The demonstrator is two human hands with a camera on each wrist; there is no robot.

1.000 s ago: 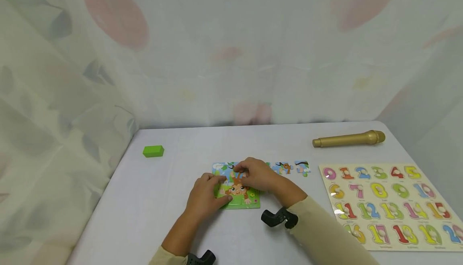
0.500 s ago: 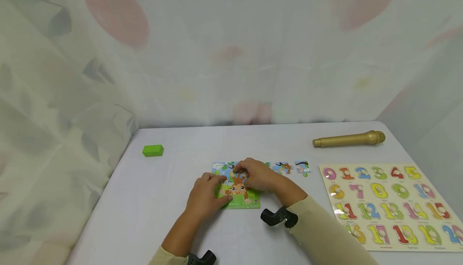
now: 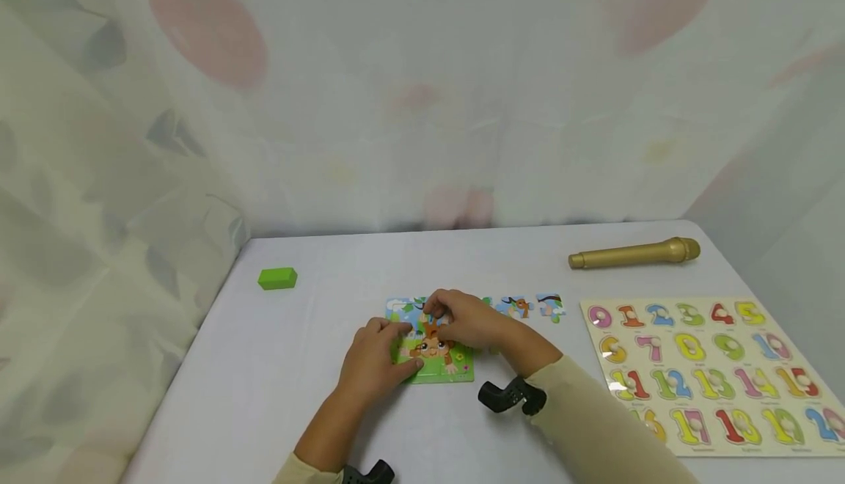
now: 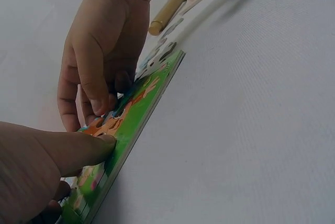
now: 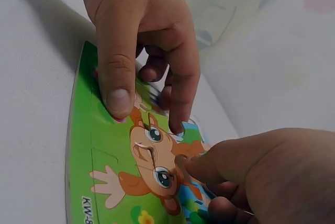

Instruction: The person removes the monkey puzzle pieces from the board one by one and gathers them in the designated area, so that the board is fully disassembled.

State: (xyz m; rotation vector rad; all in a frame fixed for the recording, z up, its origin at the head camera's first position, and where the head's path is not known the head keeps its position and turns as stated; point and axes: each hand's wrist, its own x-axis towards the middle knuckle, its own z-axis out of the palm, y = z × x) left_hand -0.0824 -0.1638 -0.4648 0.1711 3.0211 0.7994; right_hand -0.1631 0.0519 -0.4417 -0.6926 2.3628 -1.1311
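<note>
In the head view, a jigsaw puzzle (image 3: pixel 436 374) with a cartoon monkey on green and blue lies flat at mid-table. My left hand (image 3: pixel 376 359) rests on its left side, thumb and index finger straight against the picture. My right hand (image 3: pixel 472 320) reaches over its upper right part and pinches a brown-and-blue puzzle piece (image 5: pixel 194 190) by the monkey's head. The fingers partly hide this piece, and I cannot tell how well it is seated. In the left wrist view, the puzzle's thick edge shows beside the left thumb.
Loose puzzle pieces (image 3: pixel 550 306) lie right of the puzzle, one partly behind the right hand. A number peg board (image 3: pixel 667 352) covers the table's right side. Behind it lies a gold microphone (image 3: pixel 637 254). A green block (image 3: pixel 277 279) sits at the back left.
Both hands stay at the same spots on the puzzle, with barely any finger movement. The head view shifts slightly.
</note>
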